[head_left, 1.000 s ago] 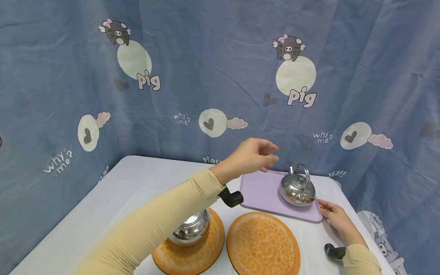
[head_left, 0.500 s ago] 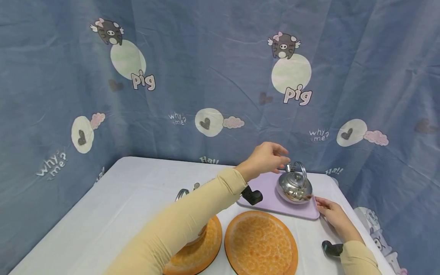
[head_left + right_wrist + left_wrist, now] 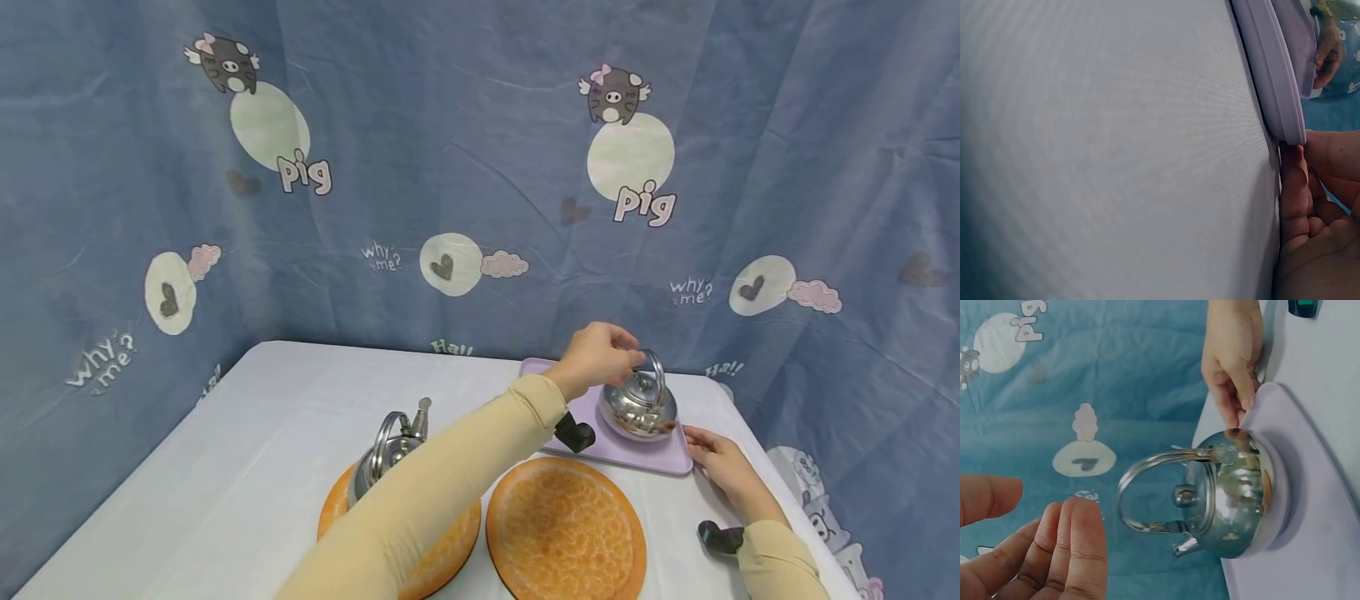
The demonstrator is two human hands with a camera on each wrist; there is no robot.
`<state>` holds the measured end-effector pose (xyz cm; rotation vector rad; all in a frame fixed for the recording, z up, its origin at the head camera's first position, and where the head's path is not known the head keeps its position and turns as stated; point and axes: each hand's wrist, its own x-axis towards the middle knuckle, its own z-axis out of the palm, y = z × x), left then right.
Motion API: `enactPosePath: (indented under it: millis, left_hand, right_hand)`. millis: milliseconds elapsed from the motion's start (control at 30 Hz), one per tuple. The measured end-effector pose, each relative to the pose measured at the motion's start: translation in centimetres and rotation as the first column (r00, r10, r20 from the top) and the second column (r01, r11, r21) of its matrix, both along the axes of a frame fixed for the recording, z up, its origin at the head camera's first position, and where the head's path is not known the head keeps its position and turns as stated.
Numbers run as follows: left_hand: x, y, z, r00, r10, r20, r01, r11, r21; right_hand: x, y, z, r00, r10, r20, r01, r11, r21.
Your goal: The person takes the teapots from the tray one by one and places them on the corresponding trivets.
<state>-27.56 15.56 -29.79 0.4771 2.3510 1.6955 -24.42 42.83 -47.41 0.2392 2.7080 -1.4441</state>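
A shiny steel kettle [image 3: 636, 412] with an arched handle stands upright on the right part of a lilac tray [image 3: 611, 455]. My left hand [image 3: 598, 358] hovers over the tray, just left of the kettle's handle. In the left wrist view its thumb and fingers [image 3: 1085, 550] are spread apart with nothing between them, and a gap shows before the handle [image 3: 1147, 464]. At the tray's near right corner, my right hand [image 3: 729, 468] pinches the edge. The right wrist view shows the thumb [image 3: 1335, 153] at the rim's top and fingers below it.
Nearer, a second steel kettle [image 3: 390, 454] sits on an orange round mat [image 3: 453, 546], partly hidden behind my left sleeve [image 3: 442, 483]. Another orange round mat [image 3: 566, 529] lies right of it. A blue patterned curtain [image 3: 480, 167] hangs behind the white table [image 3: 225, 450].
My left hand has moved right and slightly down, from above the tray's left part to beside the kettle's handle. The right hand stays at the tray's corner.
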Motion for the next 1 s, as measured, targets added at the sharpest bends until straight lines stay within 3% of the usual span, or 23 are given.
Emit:
enactPosePath:
  millis: [433, 667, 867, 1000]
  left_hand:
    - [-0.5, 3.0, -1.7, 0.993, 0.115, -0.010, -0.115, 0.988, -0.103]
    - [-0.7, 4.1, -2.4, 0.991, 0.134, -0.031, -0.137, 0.979, -0.148]
    - [-0.7, 4.7, -2.8, 0.984, 0.158, -0.085, -0.176, 0.944, -0.281]
    - [-1.0, 5.2, -3.3, 0.982, 0.165, -0.096, -0.186, 0.937, -0.296]
  right_hand:
    - [0.3, 0.2, 0.0, 1.000, 0.013, -0.014, -0.013, 1.000, -0.014]
    - [0.2, 0.2, 0.1, 1.000, 0.005, -0.009, -0.005, 1.000, 0.005]
    - [0.2, 0.1, 0.2, 1.000, 0.001, -0.013, -0.001, 1.000, 0.012]
    - [0.2, 0.1, 0.3, 1.000, 0.003, -0.017, -0.003, 1.000, 0.025]
